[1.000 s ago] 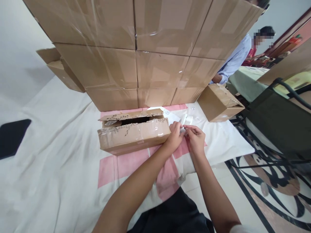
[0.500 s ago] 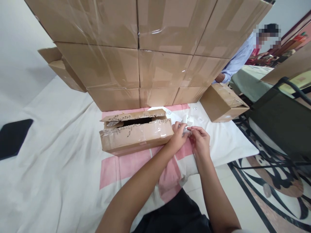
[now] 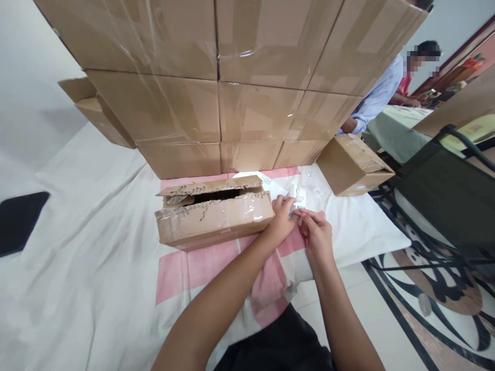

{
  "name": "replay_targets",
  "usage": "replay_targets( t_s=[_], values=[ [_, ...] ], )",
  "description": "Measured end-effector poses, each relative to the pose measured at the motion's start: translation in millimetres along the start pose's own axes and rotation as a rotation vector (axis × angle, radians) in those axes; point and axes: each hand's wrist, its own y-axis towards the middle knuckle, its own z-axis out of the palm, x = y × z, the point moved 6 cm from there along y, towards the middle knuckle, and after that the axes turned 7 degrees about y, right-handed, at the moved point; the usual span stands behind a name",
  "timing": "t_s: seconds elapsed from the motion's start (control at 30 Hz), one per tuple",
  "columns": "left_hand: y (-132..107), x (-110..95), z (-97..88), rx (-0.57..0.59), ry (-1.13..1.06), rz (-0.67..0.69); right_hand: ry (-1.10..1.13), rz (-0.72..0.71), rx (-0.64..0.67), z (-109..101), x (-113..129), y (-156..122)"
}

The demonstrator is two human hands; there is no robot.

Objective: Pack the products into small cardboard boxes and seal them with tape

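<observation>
My left hand (image 3: pixel 283 215) is closed, thumb and fingers curled round a small pale item that I cannot make out. Fingertips pinched together, my right hand (image 3: pixel 317 232) meets the left one at that same item. Just beyond the fingers lies a small white object (image 3: pixel 300 192) on the cloth. A sheet of white paper (image 3: pixel 270 184) with printed marks is behind my left hand. To the left stands a cardboard box (image 3: pixel 216 219), its torn top partly open and dark inside, close beside my left hand.
Taped cardboard boxes (image 3: pixel 259 111) form a wall in front. Another carton (image 3: pixel 353 165) stands at right, near a co-worker's sleeve (image 3: pixel 381 93); an open carton (image 3: pixel 102 116) is at left. A dark flat object (image 3: pixel 23 221) lies far left. A chair (image 3: pixel 448 201) stands at right.
My fingers have shifted slightly at the small item, the right fingertips lying a little lower. The view has moved slightly. The boxes stay in place.
</observation>
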Motion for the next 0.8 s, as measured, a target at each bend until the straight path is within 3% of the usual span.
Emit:
replay_targets(
  t_s=[0.37, 0.8],
  values=[
    [-0.3, 1.2, 1.3, 0.002, 0.010, 0.013, 0.018, -0.095, -0.024, -5.8, -4.8, -4.3],
    [-2.0, 4.2, 2.5, 0.018, 0.038, 0.035, 0.024, -0.049, 0.011, -8.1, -8.3, -10.4]
  ],
)
